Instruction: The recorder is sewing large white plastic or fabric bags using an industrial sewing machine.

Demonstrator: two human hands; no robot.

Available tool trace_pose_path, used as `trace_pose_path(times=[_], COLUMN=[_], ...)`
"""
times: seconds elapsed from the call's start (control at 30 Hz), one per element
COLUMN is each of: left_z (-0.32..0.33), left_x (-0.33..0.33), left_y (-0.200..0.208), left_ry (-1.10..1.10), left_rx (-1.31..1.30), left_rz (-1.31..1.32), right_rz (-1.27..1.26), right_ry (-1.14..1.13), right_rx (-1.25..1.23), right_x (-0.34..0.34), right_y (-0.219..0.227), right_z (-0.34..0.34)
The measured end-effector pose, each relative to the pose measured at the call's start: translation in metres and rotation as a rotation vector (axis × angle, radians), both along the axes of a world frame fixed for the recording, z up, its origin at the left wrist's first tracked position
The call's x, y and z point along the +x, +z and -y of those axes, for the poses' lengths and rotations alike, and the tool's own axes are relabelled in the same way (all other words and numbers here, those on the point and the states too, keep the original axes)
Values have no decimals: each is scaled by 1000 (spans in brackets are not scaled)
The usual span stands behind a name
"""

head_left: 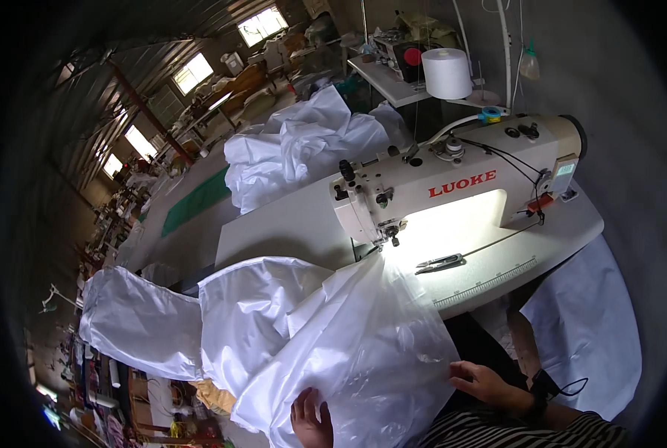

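Observation:
A large piece of glossy white fabric point(274, 299) runs from under the needle area of a sewing machine point(453, 172) down toward me. Its near right part looks sheer, like thin clear film point(393, 358). My left hand point(312, 420) rests on the fabric at the lower middle, fingers and thumb apart. At the right edge of the film, my right hand point(486, 382) touches it with outstretched fingertips; the thumb and forefinger stand apart. Thread snips point(439, 263) lie on the lit machine bed, right of the needle.
More white fabric point(303, 142) is heaped behind the machine. White cloth point(587, 328) hangs at the right. A white thread cone point(447, 73) stands above the machine, near a side table point(393, 81). A green strip point(195, 201) lies on the long surface at left.

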State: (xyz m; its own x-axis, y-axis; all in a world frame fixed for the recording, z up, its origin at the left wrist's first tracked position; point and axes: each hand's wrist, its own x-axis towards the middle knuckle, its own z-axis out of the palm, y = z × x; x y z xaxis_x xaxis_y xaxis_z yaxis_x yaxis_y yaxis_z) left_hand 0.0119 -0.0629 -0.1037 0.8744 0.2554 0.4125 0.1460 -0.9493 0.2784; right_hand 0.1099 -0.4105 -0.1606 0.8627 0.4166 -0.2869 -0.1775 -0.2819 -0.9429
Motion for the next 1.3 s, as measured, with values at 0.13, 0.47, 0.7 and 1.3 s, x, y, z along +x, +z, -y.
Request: trace_pose_path(times=[0.13,0.47,0.7,1.3], left_z=[-16,10,87,94], left_x=[-3,-2,12,-6], left_y=[8,79,59,63], left_ry=[-9,-144,-300,-242], left_rx=[-58,-854,-1247,-1226], left_rz=[-32,-285,-639,-188], right_rz=[-158,579,902,990], right_ry=[181,348,448,283], right_rx=[67,136,247,453], right_x=[-4,-6,-20,-20], right_y=[-19,60,78,80], right_z=[-16,-29,-56,-44])
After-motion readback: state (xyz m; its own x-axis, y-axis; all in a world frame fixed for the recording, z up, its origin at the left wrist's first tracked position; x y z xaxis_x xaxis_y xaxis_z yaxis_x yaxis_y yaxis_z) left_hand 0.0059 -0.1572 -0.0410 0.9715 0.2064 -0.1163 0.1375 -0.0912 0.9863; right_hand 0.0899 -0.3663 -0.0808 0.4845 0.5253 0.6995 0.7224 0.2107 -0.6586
